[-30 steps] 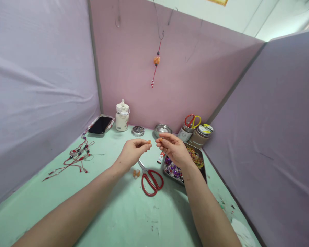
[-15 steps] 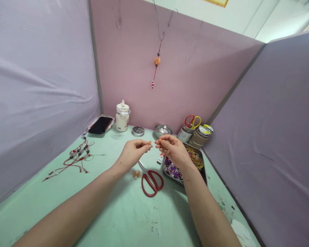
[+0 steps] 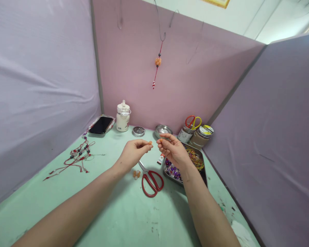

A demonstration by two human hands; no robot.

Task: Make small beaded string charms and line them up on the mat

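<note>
My left hand (image 3: 134, 152) is raised above the green table (image 3: 98, 206), its fingertips pinched on a small orange bead (image 3: 150, 143). Facing it a few centimetres away, my right hand (image 3: 173, 151) is pinched on another small orange bead (image 3: 160, 140). Any thread between the two hands is too fine to see. Below them lie red-handled scissors (image 3: 150, 180) and two or three loose orange beads (image 3: 136, 174). A metal tray (image 3: 195, 148) of purple and mixed beads sits under my right wrist.
Beaded red cords (image 3: 77, 156) lie at the left. Along the back wall stand a phone (image 3: 101, 125), a white jar (image 3: 123, 116), a thread spool (image 3: 138, 130), a metal dish (image 3: 162, 129) and tins with scissors (image 3: 193, 121). A beaded charm (image 3: 157, 61) hangs on a hook.
Both hands stay pinched on their beads at almost the same spot; the right hand has shifted very slightly. Nothing else on the table has moved.
</note>
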